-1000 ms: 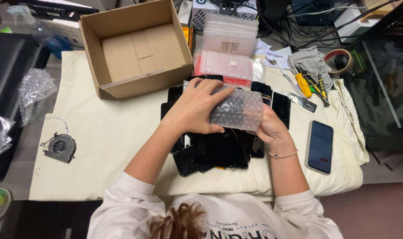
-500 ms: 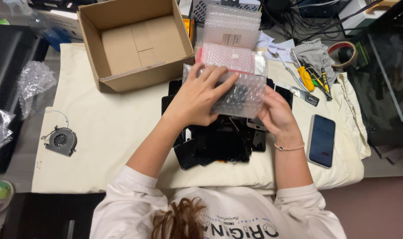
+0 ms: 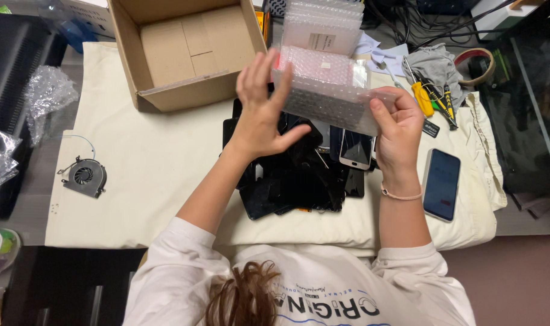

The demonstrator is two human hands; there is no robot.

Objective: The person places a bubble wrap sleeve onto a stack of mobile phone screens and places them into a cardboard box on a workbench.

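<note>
Bubble-wrap pouch raised above black screen pile. My right hand pinches its right edge; left hand, fingers spread, rests flat against its left end. Open cardboard box behind-left, phone right, fan well apart on left.

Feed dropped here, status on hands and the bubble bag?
Right hand grips bubble bag, held up. Left hand open, flat on its near edge. Box open beyond; phone pile underneath.
</note>
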